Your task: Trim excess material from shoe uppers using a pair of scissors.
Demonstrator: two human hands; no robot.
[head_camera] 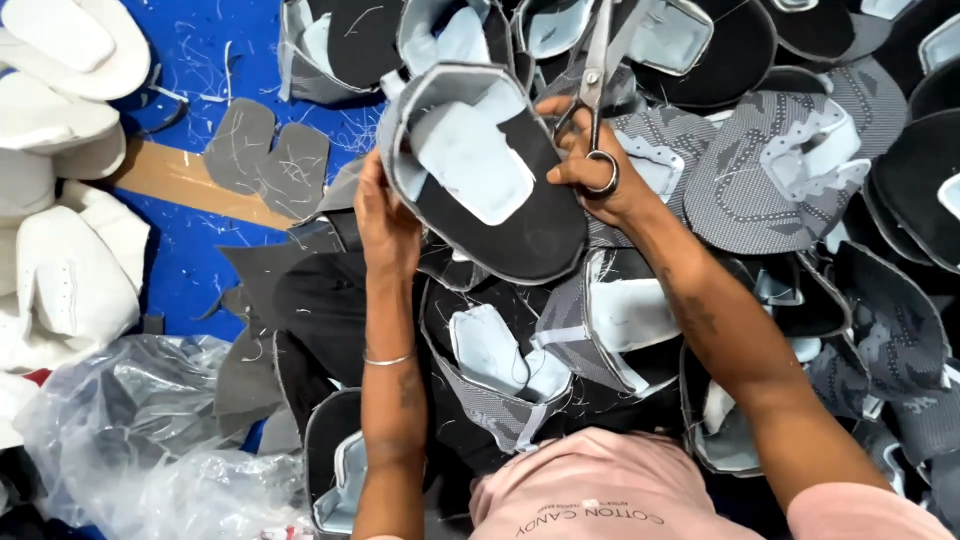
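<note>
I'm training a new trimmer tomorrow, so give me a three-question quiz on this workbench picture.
1. True or false: the right hand holds scissors.
2. What does the left hand grip? A) the clear plastic bag B) a black shoe upper with pale lining C) a white shoe piece
3. What colour is the table surface?

Key:
1. True.
2. B, the black shoe upper.
3. Blue, strewn with loose threads.

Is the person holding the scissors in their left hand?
No, the scissors are in the right hand; the left hand holds a black shoe upper.
</note>
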